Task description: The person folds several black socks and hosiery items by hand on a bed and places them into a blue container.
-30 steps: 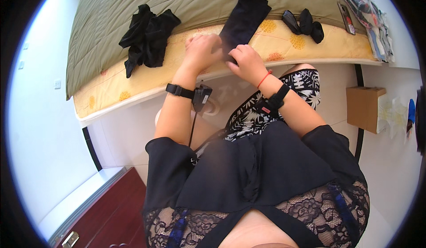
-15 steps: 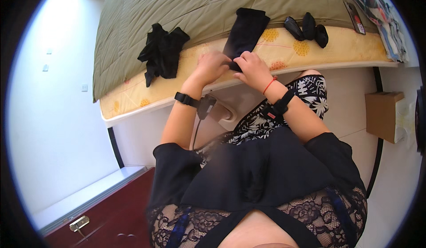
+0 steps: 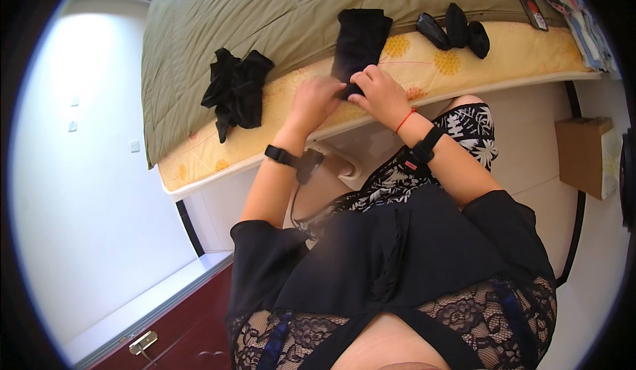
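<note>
A flat pair of black socks (image 3: 361, 42) lies lengthwise across the edge of the bed in front of me, one layer on the other. My left hand (image 3: 319, 102) pinches the near end from the left, its thumb and fingertips pressed together. From the right, my right hand (image 3: 381, 95) grips the same end with curled fingers, close beside the left one. The fingers partly cover the fabric there. A loose, crumpled heap of black socks (image 3: 238, 92) rests to the left. Several compact black bundles (image 3: 456, 29), looking like rolled socks, sit to the right.
The yellow flowered mattress (image 3: 437, 58) is partly covered by an olive quilt (image 3: 252, 12). At the far right are a phone (image 3: 529, 5) and folded striped fabric (image 3: 580, 22). A cardboard box (image 3: 583, 155) stands lower right, a dark red cabinet (image 3: 192, 330) lower left.
The whole view has tilted and shifted slightly. Both hands still hold the near end of the socks, with only small finger movements; the heap and bundles stay put on the bed.
</note>
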Available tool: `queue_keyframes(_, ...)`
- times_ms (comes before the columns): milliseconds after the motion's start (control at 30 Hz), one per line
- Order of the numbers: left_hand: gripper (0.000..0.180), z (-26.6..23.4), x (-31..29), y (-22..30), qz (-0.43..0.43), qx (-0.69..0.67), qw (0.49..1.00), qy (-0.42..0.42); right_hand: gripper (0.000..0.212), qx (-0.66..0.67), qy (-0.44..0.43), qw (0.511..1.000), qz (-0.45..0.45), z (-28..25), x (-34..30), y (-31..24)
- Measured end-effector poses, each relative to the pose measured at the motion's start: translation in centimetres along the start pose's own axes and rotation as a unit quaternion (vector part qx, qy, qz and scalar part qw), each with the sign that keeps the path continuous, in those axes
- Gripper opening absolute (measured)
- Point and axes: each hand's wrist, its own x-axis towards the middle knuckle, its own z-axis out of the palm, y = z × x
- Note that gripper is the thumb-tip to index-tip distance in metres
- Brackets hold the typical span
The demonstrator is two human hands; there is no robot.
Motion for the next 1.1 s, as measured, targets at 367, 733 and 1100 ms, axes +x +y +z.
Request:
queue_keyframes(367, 0.024, -0.7, 0.6, 1.3, -0.051, 0.005, 0.999, -0.002, 0.03, 0.057, -0.097, 0.984, 0.137, -0.1, 0.0, 0.9)
queue_keyframes(733, 0.026, -0.7, -0.6, 0.8, -0.142, -0.039, 0.983, -0.109, 0.03, 0.021, -0.096, 0.994, -0.041, -0.3, -1.5, 0.3)
queue_keyframes(1100, 0.026, 0.0, -0.8, 1.5, -0.018, 0.047, 0.999, 0.009, 0.037, -0.003, -0.143, 0.981, 0.131, -1.1, 1.0, 0.1)
